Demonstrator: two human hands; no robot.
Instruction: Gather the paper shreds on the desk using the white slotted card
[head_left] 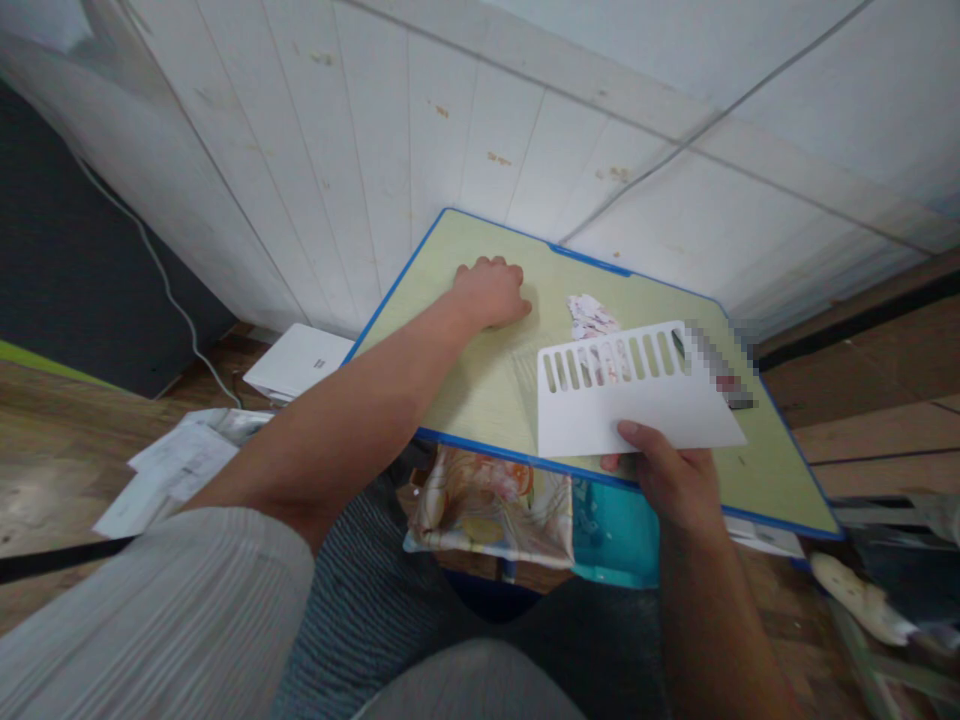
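A small table (480,400) with a pale yellow-green top and blue edge stands against a white panelled wall. My left hand (491,293) lies on its far part, fingers curled down, touching the surface; whether it holds anything is hidden. My right hand (664,470) grips the near edge of a white plastic panel (637,405) with a row of slots along its far side, held flat just above the table. A crumpled printed scrap (591,317) lies beyond the panel. A dark pen-like object (731,392), partly blurred, rests at the panel's right end.
Below the table's front edge sit a printed cloth bag (487,505) and a teal box (615,535). A white flat device (298,362) with a cable and loose papers (176,465) lie on the wooden floor at left. Clutter (877,590) sits at right.
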